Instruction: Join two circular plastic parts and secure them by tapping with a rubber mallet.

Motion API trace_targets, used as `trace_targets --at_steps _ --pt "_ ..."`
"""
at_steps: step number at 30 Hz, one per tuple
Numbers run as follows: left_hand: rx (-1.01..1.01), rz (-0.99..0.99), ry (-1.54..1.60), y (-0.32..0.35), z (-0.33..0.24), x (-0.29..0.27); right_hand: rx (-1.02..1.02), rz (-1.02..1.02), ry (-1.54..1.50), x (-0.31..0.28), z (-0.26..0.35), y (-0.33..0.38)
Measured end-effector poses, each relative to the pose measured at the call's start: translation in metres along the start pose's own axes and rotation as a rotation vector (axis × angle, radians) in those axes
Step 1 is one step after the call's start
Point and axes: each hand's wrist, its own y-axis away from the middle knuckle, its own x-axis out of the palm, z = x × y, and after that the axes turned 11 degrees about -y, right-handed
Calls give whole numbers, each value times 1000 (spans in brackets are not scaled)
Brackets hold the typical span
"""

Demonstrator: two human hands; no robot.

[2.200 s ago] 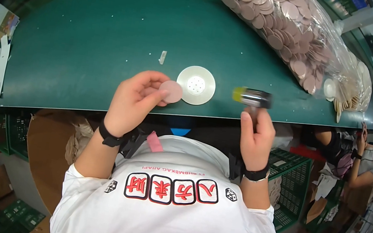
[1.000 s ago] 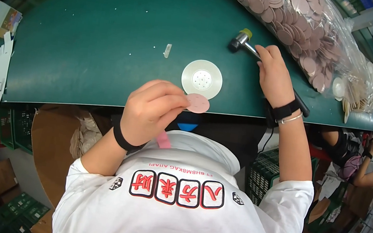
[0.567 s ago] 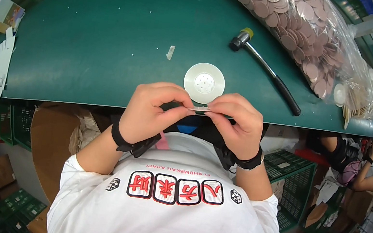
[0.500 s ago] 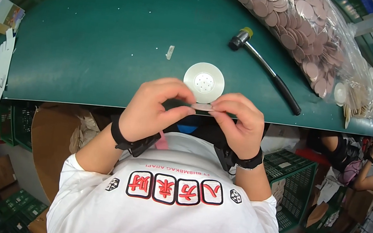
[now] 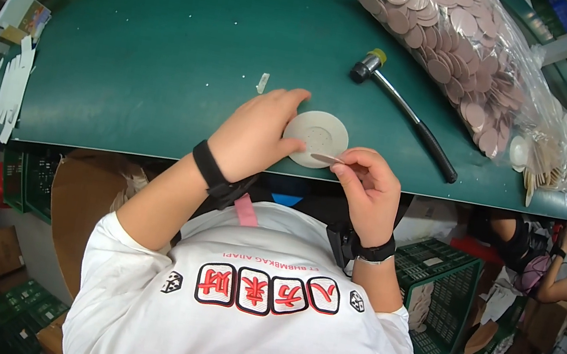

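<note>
A pale round dish with small holes in its middle lies near the table's front edge. My left hand reaches over its left side, thumb at the near rim and fingers stretched past the far left; the hand is open. Between thumb and fingertips, my right hand pinches a thin pinkish disc by its right edge. That disc is seen nearly edge-on, over the dish's near part.
A rubber mallet lies right of the dish on the green table. Beyond it sits a clear bag of pinkish discs. White strips lie far left. A green crate stands below the table, and another person is at right.
My left hand has let go of the pinkish disc and moved forward to the dish's left side. My right hand alone keeps the disc. The dish looks greyer.
</note>
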Motion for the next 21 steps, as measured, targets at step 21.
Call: trace_targets --at_steps 21 --pt "-109 15 1018 57 -15 7 -254 -15 175 29 16 2"
